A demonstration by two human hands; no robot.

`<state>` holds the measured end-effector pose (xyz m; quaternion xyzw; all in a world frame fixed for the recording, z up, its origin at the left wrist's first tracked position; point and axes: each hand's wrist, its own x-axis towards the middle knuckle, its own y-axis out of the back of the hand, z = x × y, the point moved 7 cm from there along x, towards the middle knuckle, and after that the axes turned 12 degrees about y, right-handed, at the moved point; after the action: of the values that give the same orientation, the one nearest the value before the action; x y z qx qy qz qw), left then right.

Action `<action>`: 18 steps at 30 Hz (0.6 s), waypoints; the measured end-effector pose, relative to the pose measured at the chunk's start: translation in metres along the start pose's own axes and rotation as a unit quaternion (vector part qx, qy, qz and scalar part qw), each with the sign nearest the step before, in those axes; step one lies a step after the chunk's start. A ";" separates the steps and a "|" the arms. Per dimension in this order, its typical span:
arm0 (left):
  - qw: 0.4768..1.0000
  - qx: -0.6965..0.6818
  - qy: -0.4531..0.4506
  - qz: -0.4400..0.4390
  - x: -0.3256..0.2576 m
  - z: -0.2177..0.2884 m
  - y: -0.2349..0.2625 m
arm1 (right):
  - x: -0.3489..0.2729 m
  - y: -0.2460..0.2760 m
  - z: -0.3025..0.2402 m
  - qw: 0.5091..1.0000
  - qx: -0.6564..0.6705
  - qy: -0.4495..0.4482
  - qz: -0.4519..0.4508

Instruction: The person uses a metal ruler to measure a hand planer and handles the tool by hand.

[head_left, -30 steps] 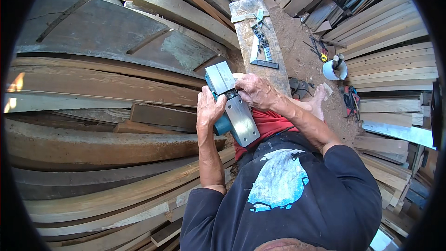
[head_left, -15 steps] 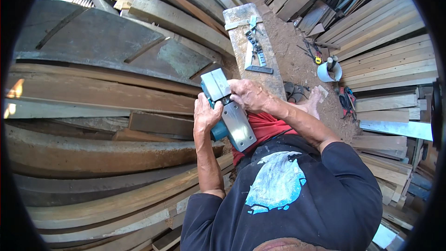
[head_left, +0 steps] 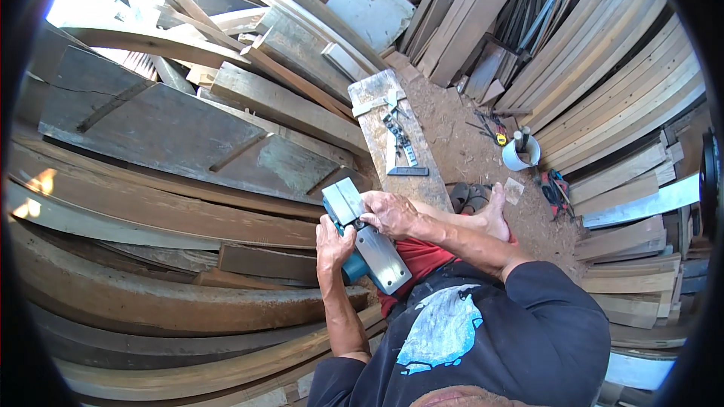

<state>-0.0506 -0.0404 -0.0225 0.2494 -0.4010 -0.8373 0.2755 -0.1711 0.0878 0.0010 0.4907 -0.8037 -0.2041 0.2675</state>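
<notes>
A teal electric planer [head_left: 383, 260] rests upside down by my lap, its shiny metal sole facing up. My left hand [head_left: 333, 245] is wrapped around its side, with the thumb at the sole's edge. At the gap between the two sole plates, the bent fingers of my right hand [head_left: 391, 215] press in from the other side. They partly cover the gap, and whether they pinch a small part there is hidden. Beyond my hands, a narrow wooden bench [head_left: 426, 160] carries a try square [head_left: 409, 171] and a row of small dark metal pieces [head_left: 397, 133].
Stacked timber [head_left: 166, 218] fills the left side; more boards [head_left: 626, 98] line the right. On the dusty floor are a white bucket [head_left: 520, 157], a yellow tape measure [head_left: 501, 139], a red-and-black tool [head_left: 556, 194] and dark sandals [head_left: 469, 197]. My bare foot [head_left: 495, 215] extends beside them.
The view has tilted up, so the scene sits lower in the picture. Both hands stay on the planer, with my right fingers shifted slightly at the gap.
</notes>
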 end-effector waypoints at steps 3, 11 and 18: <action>1.000 0.003 0.001 0.008 0.001 0.004 0.001 | 0.000 -0.012 0.006 0.998 -0.031 0.040 0.022; 0.998 -0.001 0.058 -0.013 0.000 0.004 0.005 | -0.006 0.001 -0.007 0.996 -0.045 0.038 0.070; 0.997 0.004 0.078 -0.030 0.001 0.000 0.003 | -0.006 0.000 -0.005 0.999 -0.025 0.012 0.022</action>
<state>-0.0512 -0.0427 -0.0201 0.3267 -0.3738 -0.8217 0.2797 -0.1656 0.0930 0.0029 0.4690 -0.8055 -0.2119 0.2938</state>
